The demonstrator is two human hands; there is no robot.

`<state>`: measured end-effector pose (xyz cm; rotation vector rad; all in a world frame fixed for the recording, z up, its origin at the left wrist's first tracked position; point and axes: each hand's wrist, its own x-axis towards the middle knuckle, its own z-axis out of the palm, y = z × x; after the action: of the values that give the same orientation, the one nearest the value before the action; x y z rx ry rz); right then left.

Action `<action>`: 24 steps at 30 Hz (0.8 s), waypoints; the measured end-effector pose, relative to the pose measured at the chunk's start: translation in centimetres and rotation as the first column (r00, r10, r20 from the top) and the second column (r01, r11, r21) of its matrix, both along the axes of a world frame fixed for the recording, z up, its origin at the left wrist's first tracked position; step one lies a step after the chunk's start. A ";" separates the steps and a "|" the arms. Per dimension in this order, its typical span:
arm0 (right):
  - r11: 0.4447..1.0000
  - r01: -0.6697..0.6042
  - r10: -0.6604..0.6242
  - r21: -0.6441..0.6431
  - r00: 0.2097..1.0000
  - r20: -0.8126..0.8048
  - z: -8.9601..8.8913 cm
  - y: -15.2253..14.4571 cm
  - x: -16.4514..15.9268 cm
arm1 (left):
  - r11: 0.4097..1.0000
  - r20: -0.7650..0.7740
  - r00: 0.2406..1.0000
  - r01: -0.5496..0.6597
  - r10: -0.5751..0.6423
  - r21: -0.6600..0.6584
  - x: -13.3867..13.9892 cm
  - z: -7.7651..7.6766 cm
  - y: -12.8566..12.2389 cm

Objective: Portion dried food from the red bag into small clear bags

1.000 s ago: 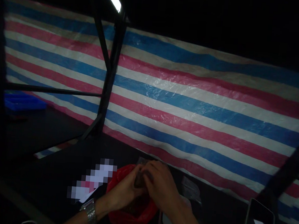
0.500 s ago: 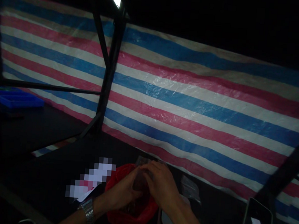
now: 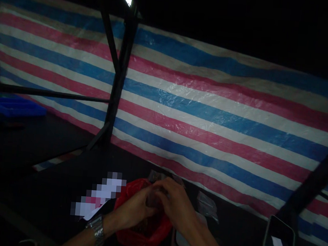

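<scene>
My left hand (image 3: 137,210), with a metal watch on its wrist, and my right hand (image 3: 172,197) meet above an open red plastic bag (image 3: 142,244). Their fingers are curled round a small see-through plastic bag (image 3: 154,199), dim and partly hidden by the fingers. Dark loose contents lie inside the red bag, too dark to name. Under my right forearm is a pale flat device with a plate (image 3: 184,243), perhaps a scale. Just behind my hands lie small clear packets (image 3: 155,176).
Another clear plastic packet (image 3: 207,206) lies right of my hands. A phone (image 3: 279,240) stands at the right, and a printed paper (image 3: 101,195) lies at the left. Farther left is a blue tray (image 3: 20,106). Dark metal posts (image 3: 117,85) and a striped plastic sheet (image 3: 210,115) bound the table.
The view has shifted slightly. My hands stay together over the red bag, their fingers moving a little on the small plastic bag. Nothing has been put down.
</scene>
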<state>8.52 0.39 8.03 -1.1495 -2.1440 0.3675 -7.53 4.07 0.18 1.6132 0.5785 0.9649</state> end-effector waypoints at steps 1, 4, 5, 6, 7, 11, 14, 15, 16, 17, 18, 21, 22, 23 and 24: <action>1.000 -0.001 0.001 0.005 1.000 0.006 0.0 0.0 0.0 | 1.000 -0.001 1.000 0.000 0.000 -0.004 0.0 0.0 0.1; 1.000 -0.021 0.020 0.005 1.000 0.024 0.0 0.1 0.1 | 1.000 -0.022 1.000 0.005 -0.005 -0.023 0.0 -0.1 0.1; 1.000 -0.030 0.030 -0.004 0.999 0.027 0.0 0.0 0.1 | 1.000 -0.034 0.999 0.002 -0.004 -0.031 -0.1 -0.1 0.1; 0.999 -0.037 0.037 -0.013 0.999 0.028 -0.1 0.0 0.1 | 0.999 -0.048 0.999 -0.005 0.003 -0.039 -0.3 -0.1 0.1; 0.999 -0.040 0.041 -0.020 0.999 0.025 -0.1 -0.1 0.1 | 0.999 -0.065 0.998 -0.017 0.014 -0.046 -0.5 0.0 -0.1; 0.998 0.043 -0.045 -0.036 0.998 -0.037 0.1 0.3 0.6 | 0.995 -0.119 0.990 -0.083 0.076 -0.049 -1.8 0.7 -0.7; 0.969 0.232 -0.244 -0.084 0.955 -0.166 0.5 1.7 3.5 | 0.992 -0.122 0.985 -0.125 0.121 -0.024 -2.8 1.4 -1.3; 0.952 0.291 -0.305 -0.098 0.935 -0.183 0.6 2.4 5.0 | 0.991 -0.115 0.985 -0.132 0.129 -0.016 -3.1 1.6 -1.4; 0.936 0.338 -0.352 -0.102 0.918 -0.184 0.8 3.0 6.8 | 0.991 -0.105 0.985 -0.135 0.133 -0.009 -3.4 1.9 -1.5; 0.913 0.394 -0.406 -0.104 0.896 -0.180 0.9 3.5 8.8 | 0.991 -0.095 0.986 -0.137 0.137 -0.002 -3.6 2.1 -1.6; 0.885 0.452 -0.464 -0.107 0.870 -0.167 1.0 3.9 10.8 | 0.990 -0.085 0.986 -0.143 0.142 0.005 -3.9 2.3 -1.6; 0.806 0.583 -0.591 -0.107 0.802 -0.084 0.6 4.0 16.3 | 0.986 -0.072 0.984 -0.164 0.165 0.016 -4.4 3.1 -1.7; 0.790 0.605 -0.611 -0.098 0.790 -0.049 0.3 3.8 17.5 | 0.985 -0.078 0.982 -0.174 0.175 0.018 -4.5 3.4 -1.8; 0.775 0.626 -0.629 -0.084 0.777 -0.011 -0.1 3.5 18.5 | 0.983 -0.088 0.979 -0.185 0.186 0.018 -4.6 3.7 -1.9; 0.758 0.650 -0.650 -0.058 0.760 0.025 -0.6 3.2 19.0 | 0.981 -0.103 0.975 -0.196 0.196 0.017 -4.6 4.0 -1.9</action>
<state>27.51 3.55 7.44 -1.8381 -1.5915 0.1077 -12.18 2.13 4.13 1.6412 0.8193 1.0316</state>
